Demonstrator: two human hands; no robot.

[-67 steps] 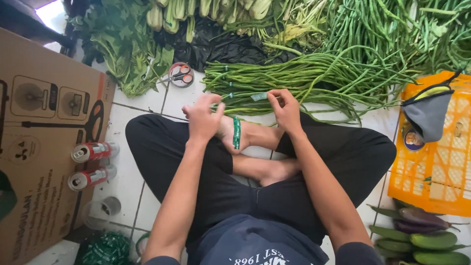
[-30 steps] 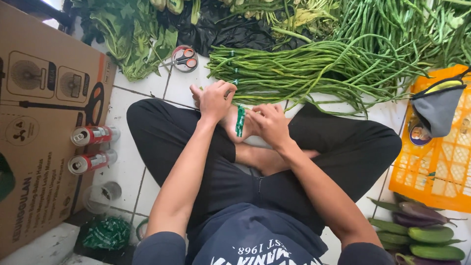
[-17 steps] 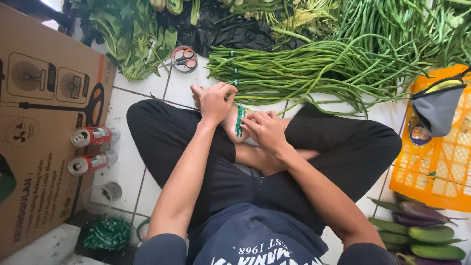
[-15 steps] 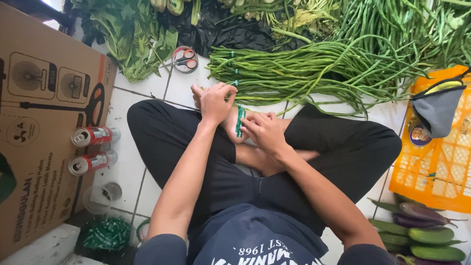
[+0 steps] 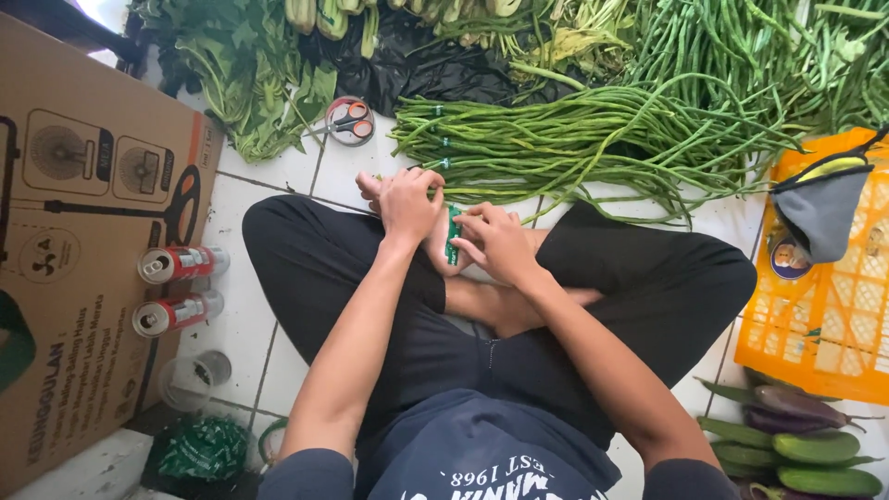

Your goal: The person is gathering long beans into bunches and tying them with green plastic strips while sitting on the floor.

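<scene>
1. Head view: since half a second ago, my left hand (image 5: pixel 412 199) and right hand (image 5: pixel 495 243) have barely shifted; both stay pinched on the green tape roll (image 5: pixel 453 235), just above my crossed legs.
2. At nine o'clock: two red cans (image 5: pixel 176 287); at eleven, one pair of scissors (image 5: pixel 350 120).

Bare white tile floor (image 5: pixel 278 176) lies open left of the crossed legs, reaching the scissors (image 5: pixel 350 121). Two cans (image 5: pixel 176 287) and a clear cup (image 5: pixel 193 378) crowd the cardboard box (image 5: pixel 83 231) edge. Ahead, long beans (image 5: pixel 574 148) block forward passage. On the right, the orange crate (image 5: pixel 824 306) and cucumbers (image 5: pixel 815 454) close off that side.
</scene>
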